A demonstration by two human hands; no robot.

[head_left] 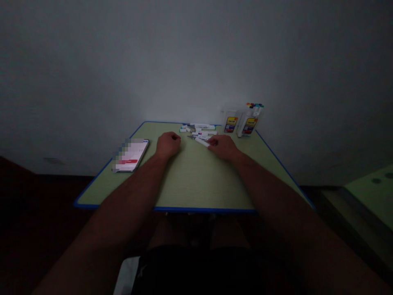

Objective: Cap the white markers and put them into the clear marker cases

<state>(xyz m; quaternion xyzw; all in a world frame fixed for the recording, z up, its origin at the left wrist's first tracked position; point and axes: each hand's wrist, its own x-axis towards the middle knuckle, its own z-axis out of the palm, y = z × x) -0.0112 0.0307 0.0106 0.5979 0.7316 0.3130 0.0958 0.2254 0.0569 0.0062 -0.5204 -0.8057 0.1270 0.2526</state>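
In the head view my right hand [224, 146] rests low over the table and grips a white marker [202, 142] between thumb and fingers. The marker slants up to the left, its dark, narrow end away from the hand. To the left, my left hand [168, 144] is closed with curled fingers; what it may hold is hidden. Between and beyond the hands lies a loose group of white markers and caps [204, 133], some with green or pink marks. My right hand partly covers the nearest of them.
A phone [132, 156] with a lit screen lies on the left of the blue-edged table [202, 184]. At the back right stand a clear labelled case [231, 123] and a second case [248, 126] with colourful-capped markers. A grey wall [184, 61] rises behind.
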